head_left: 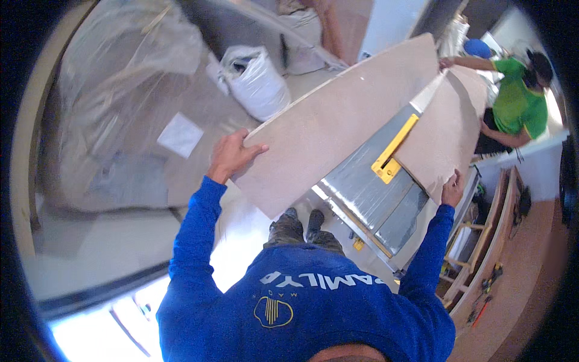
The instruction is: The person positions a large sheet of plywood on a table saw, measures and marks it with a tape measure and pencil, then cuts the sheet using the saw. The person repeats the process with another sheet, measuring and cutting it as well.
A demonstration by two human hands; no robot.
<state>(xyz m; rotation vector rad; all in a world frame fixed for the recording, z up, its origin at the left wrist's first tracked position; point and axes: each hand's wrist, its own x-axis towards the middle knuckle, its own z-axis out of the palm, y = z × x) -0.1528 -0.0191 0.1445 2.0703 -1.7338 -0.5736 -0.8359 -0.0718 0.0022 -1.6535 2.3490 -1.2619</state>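
Note:
My left hand (232, 154) is closed on the near left edge of a long, thin tan wooden panel (344, 114), with the thumb on top. A second tan panel (449, 130) lies to the right, and my right hand (451, 188) grips its near right end. Between the two panels shows a grey metal saw table (374, 178), with a yellow blade guard (396, 145) standing in the gap. The gap narrows toward the far end. There a co-worker (518, 99) in a green shirt has a hand on the panels.
A white sack (256, 84) stands beyond the left panel. Plastic sheeting (120, 108) covers a bulky pile at the left, with a white square sheet (180, 134) on it. Wooden frames (482, 235) and hand tools (490, 283) lie at the right.

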